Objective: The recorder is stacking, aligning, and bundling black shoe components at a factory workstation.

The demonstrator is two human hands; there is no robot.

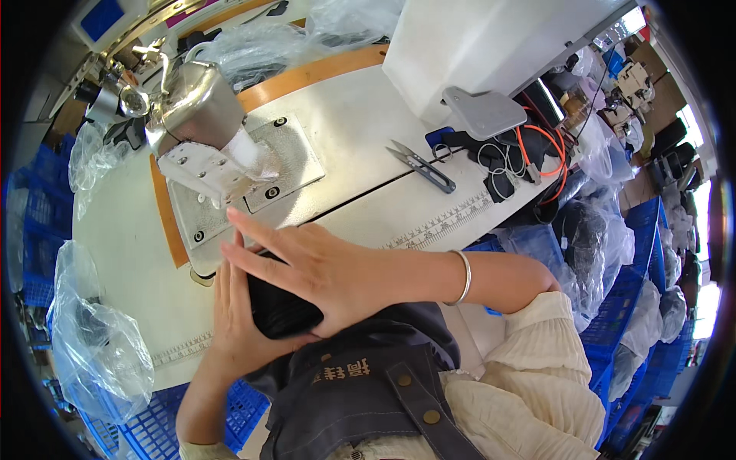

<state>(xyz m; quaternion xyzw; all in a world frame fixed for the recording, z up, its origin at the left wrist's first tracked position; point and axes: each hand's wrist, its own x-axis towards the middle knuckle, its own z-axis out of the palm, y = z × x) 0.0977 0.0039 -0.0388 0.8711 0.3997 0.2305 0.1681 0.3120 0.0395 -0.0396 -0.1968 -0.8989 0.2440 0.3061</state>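
At the front edge of the worktable, a dark black piece of material point(280, 303) lies between my two hands. My left hand point(244, 326) grips it from the left, its fingers pointing up and its thumb along the lower side. Over the top and right side lies my right hand point(314, 268), with index and middle fingers stretched toward the sewing machine head point(195, 115) and thumb under the piece. My hands cover much of the piece, so its exact kind cannot be made out. The machine's needle area point(230, 188) is just beyond my fingertips.
Thread snips point(422, 165) lie on the white table point(353, 100), right of the machine. A grey paddle-shaped plate point(484, 113), an orange cord point(563, 161) and dark scraps sit farther right. Blue crates point(157, 425) and clear plastic bags point(100, 337) crowd both sides.
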